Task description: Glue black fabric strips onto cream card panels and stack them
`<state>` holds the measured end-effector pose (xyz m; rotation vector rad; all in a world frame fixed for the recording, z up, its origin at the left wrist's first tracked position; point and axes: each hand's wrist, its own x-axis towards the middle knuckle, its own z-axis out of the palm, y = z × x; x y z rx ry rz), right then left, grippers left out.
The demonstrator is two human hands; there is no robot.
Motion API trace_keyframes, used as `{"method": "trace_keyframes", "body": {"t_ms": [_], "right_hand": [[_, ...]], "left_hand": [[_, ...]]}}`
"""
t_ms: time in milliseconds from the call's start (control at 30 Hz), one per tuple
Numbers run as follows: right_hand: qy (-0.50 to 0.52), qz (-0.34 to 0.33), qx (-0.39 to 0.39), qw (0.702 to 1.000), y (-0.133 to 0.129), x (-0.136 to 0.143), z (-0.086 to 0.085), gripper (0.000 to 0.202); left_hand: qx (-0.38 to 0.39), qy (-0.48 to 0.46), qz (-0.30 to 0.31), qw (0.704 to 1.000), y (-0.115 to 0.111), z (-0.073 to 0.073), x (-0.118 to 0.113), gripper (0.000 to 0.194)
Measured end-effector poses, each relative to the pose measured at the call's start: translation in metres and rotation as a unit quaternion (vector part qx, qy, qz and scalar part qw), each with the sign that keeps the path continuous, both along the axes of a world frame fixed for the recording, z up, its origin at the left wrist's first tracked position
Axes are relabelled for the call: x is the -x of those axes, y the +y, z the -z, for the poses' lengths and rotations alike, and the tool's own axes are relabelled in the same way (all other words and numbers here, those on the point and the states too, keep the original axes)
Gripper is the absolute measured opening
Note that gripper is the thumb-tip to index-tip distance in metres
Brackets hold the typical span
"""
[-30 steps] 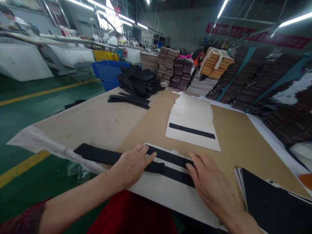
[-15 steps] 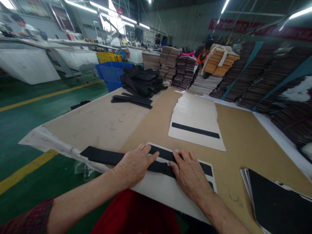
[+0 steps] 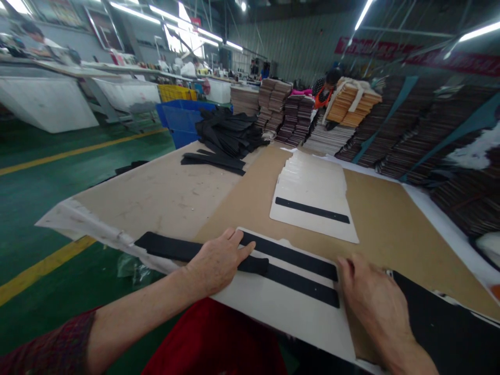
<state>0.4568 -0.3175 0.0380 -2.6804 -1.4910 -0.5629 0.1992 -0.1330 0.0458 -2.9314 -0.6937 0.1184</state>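
Observation:
A white panel (image 3: 297, 317) lies before me at the near table edge, bearing an upper black strip (image 3: 292, 255) and a lower black strip (image 3: 304, 285). My left hand (image 3: 221, 260) is closed over a bundle of black strips (image 3: 167, 247) that crosses the panel's left part. Its fingertips press near the left end of the upper strip. At that strip's right end is my right hand (image 3: 371, 294), fingers curled together, slightly blurred; whatever is between them is hidden. Farther back lies a fanned stack of white panels (image 3: 312, 179), the front one with a black strip (image 3: 312, 209).
Black panels (image 3: 449, 323) are piled at the right. A heap of black strips (image 3: 230, 133) lies at the table's far left corner, beside a blue bin (image 3: 179, 122). Tall stacks of dark pieces (image 3: 390, 117) line the back right. A person (image 3: 328, 86) bends behind the stacks.
My right hand has moved right along the upper strip to its end, uncovering the strips' right portions. My left hand stays almost in place.

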Motion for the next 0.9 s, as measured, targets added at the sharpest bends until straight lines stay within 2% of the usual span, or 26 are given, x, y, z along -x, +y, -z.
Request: {"method": "trace_keyframes", "body": {"t_ms": [33,133,233,300,400,700,900], "right_hand": [[0.037,-0.025,-0.025,0.999,0.005,0.002,-0.001,0.032],[0.152,-0.185,-0.073,0.968,0.035,0.029,0.004,0.041],[0.208,-0.294,-0.024,0.933,0.069,0.064,0.011,0.054],[0.222,-0.325,0.009,0.919,0.081,0.077,0.015,0.055],[0.23,-0.311,0.022,0.922,0.081,0.079,0.017,0.053],[0.216,-0.235,0.055,0.946,0.038,0.055,0.016,0.06],[0.177,-0.157,0.052,0.97,0.007,0.035,0.029,0.065]], "left_hand": [[0.0,0.0,-0.001,1.0,0.0,0.0,0.0,0.065],[0.003,-0.001,0.0,1.0,0.001,-0.001,0.0,0.065],[0.003,0.008,-0.003,1.0,0.002,-0.001,0.0,0.066],[0.0,0.01,-0.007,1.0,0.002,0.0,0.0,0.067],[-0.001,0.004,-0.01,1.0,0.003,0.0,0.0,0.068],[0.002,0.001,-0.018,1.0,0.002,-0.002,-0.001,0.068],[-0.002,0.008,-0.019,1.0,0.003,0.0,-0.001,0.071]]}}
